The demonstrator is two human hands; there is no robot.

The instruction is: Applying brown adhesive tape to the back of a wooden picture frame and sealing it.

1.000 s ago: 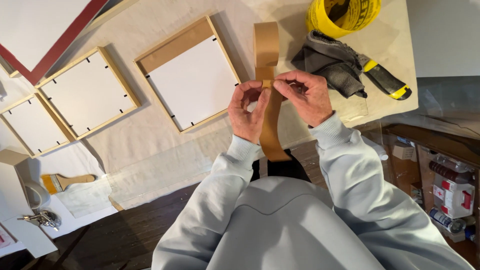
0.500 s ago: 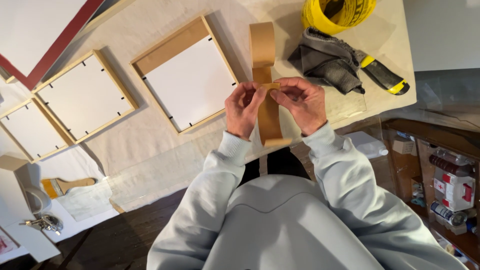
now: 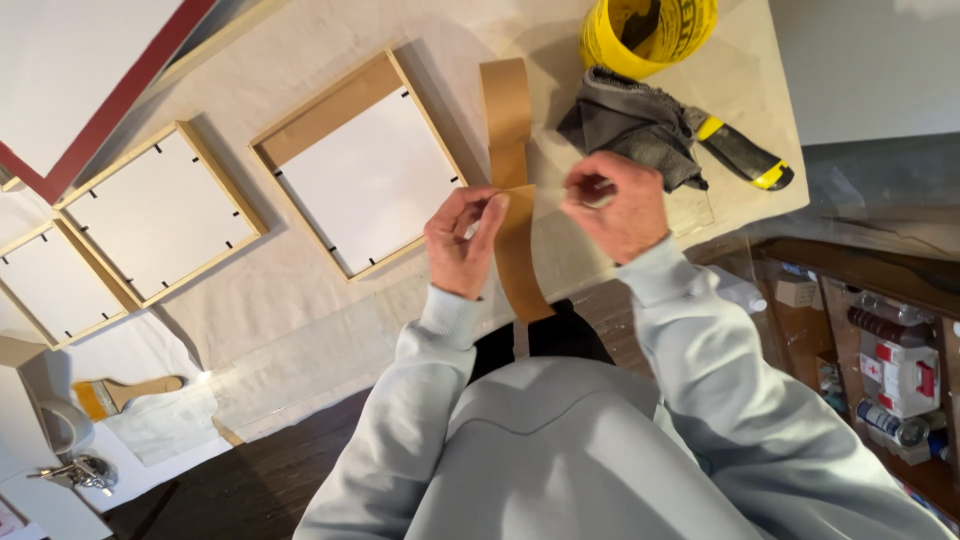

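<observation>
Cloth-covered tabletop (image 3: 330,300) lies below me, and just right of the wooden frame (image 3: 358,165) my left hand (image 3: 462,240) has its fingers clamped on the brown paper strip (image 3: 512,190), while my right hand (image 3: 612,203), apart from it, is curled closed.

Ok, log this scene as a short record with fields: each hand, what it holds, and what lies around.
left hand: fingers pinch the brown paper strip
right hand: closed, apart from the strip; contents hidden
strip: runs from the table edge up over the cloth
beside: wooden frame, backing side up
behind right hand: grey rag, yellow bucket, yellow-black knife
</observation>
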